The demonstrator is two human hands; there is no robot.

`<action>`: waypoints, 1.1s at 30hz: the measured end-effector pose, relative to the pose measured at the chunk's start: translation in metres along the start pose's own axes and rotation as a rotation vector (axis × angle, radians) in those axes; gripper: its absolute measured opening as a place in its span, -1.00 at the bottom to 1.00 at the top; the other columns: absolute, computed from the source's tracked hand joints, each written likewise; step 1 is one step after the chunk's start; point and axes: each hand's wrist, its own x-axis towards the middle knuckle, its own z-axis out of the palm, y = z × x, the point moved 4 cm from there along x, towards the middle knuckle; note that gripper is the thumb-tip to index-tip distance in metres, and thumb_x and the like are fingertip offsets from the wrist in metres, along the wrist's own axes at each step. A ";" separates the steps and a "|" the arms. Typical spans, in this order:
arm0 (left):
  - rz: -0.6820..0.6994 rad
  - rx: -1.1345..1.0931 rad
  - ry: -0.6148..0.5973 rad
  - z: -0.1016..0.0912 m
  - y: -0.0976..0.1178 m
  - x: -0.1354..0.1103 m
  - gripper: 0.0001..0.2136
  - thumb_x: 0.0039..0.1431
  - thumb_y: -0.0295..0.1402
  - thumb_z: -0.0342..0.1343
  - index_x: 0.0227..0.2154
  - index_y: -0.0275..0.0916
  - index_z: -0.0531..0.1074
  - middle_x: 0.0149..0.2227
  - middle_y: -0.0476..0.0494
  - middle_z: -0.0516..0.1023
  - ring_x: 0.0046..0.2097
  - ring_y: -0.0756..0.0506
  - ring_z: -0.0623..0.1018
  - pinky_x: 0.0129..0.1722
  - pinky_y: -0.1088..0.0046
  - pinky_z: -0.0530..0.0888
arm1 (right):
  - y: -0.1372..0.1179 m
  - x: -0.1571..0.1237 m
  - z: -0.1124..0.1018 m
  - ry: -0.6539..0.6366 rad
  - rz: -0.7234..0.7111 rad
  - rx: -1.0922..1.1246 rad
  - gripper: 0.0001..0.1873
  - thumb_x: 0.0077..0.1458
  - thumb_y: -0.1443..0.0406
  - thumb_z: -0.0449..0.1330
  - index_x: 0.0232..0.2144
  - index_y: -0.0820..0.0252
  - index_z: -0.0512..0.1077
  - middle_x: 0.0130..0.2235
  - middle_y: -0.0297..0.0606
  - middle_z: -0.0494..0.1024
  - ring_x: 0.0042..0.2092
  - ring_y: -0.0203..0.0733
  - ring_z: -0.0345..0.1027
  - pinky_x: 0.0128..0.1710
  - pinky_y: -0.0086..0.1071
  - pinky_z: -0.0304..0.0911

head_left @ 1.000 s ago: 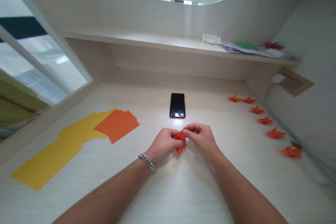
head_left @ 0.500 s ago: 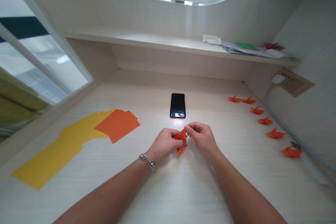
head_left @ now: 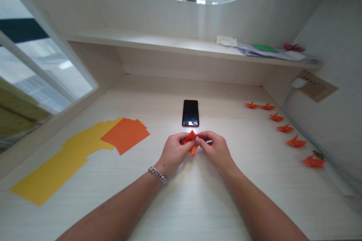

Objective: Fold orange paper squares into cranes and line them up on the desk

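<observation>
A small folded piece of orange paper [head_left: 192, 135] is pinched between my two hands above the middle of the desk. My left hand [head_left: 175, 150] grips its left side, with the thumb lying across the front. At the right edge, the thumb and fingers of my right hand [head_left: 215, 148] are closed on the same paper. Its upper tip points away from me and its lower end shows beneath my thumbs. Parts of the folds are hidden behind my fingers. A dark phone [head_left: 190, 113] lies just beyond my hands.
Orange square sheets [head_left: 126, 135] lie at the left, partly over fanned yellow sheets [head_left: 53, 175]. Several folded orange paper cranes [head_left: 296, 142] form a row along the right side, near a cable [head_left: 304, 132]. A shelf [head_left: 158, 45] with papers [head_left: 254, 50] spans the back.
My right hand has shifted slightly left and now pinches the paper's right edge. The paper has turned, so its tip stands more upright between my hands.
</observation>
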 end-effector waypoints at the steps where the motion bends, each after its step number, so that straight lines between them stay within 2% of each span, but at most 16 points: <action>1: 0.005 -0.011 0.021 -0.001 -0.001 0.000 -0.79 0.00 -0.29 0.20 -0.36 -0.33 0.58 -0.36 -0.16 0.61 -0.28 -0.12 0.55 -0.29 0.43 0.45 | 0.001 0.000 0.000 -0.004 0.010 -0.001 -0.84 0.03 0.27 0.22 -0.32 0.18 0.55 -0.31 -0.21 0.60 -0.31 -0.16 0.45 -0.32 -0.36 0.34; 6: 0.031 -0.041 0.083 -0.003 -0.004 0.001 -0.81 -0.01 -0.35 0.22 -0.33 -0.33 0.59 -0.24 -0.23 0.63 -0.23 -0.14 0.57 -0.21 0.38 0.49 | 0.004 0.001 0.001 -0.002 0.030 0.005 -0.83 0.03 0.28 0.21 -0.33 0.19 0.57 -0.31 -0.19 0.61 -0.30 -0.15 0.46 -0.31 -0.35 0.36; 11: 0.049 -0.023 0.131 -0.006 -0.006 0.000 -0.78 -0.03 -0.36 0.25 -0.29 -0.34 0.58 -0.21 -0.26 0.61 -0.20 -0.16 0.58 -0.19 0.35 0.51 | 0.006 0.002 0.005 -0.017 0.121 0.146 -0.83 -0.01 0.27 0.23 -0.35 0.22 0.57 -0.33 -0.18 0.63 -0.30 -0.13 0.49 -0.26 -0.31 0.37; 17: 0.105 0.034 0.061 -0.007 -0.008 0.002 -0.75 0.01 -0.30 0.24 -0.24 -0.29 0.58 -0.13 -0.27 0.58 -0.12 -0.18 0.56 -0.12 0.33 0.50 | 0.009 0.001 0.011 -0.072 0.188 0.301 -0.78 -0.06 0.24 0.27 -0.35 0.25 0.57 -0.31 -0.15 0.63 -0.27 -0.11 0.51 -0.25 -0.31 0.38; 23: 0.159 0.041 0.151 -0.013 -0.006 0.002 -0.77 0.00 -0.28 0.26 -0.28 -0.27 0.59 -0.16 -0.25 0.57 -0.14 -0.17 0.56 -0.14 0.32 0.51 | 0.019 -0.005 0.022 -0.033 0.426 0.542 -0.56 -0.22 0.19 0.40 -0.27 0.27 0.43 -0.44 -0.22 0.58 -0.42 -0.18 0.49 -0.42 -0.35 0.39; 27: 0.178 0.028 0.200 -0.014 -0.003 0.001 -0.76 -0.03 -0.26 0.28 -0.30 -0.27 0.60 -0.13 -0.26 0.55 -0.12 -0.17 0.55 -0.12 0.32 0.50 | 0.014 -0.009 0.027 -0.097 0.526 0.591 -0.58 -0.25 0.18 0.42 -0.33 0.29 0.45 -0.45 -0.19 0.58 -0.46 -0.20 0.48 -0.45 -0.37 0.37; 33: 0.166 0.028 0.138 -0.014 0.000 0.003 -0.73 0.00 -0.26 0.26 -0.24 -0.27 0.58 0.00 -0.30 0.49 -0.02 -0.20 0.51 -0.06 0.30 0.47 | 0.008 -0.009 0.026 -0.116 0.500 0.576 -0.69 -0.24 0.25 0.39 -0.39 0.32 0.51 -0.49 -0.20 0.58 -0.49 -0.25 0.43 -0.46 -0.41 0.32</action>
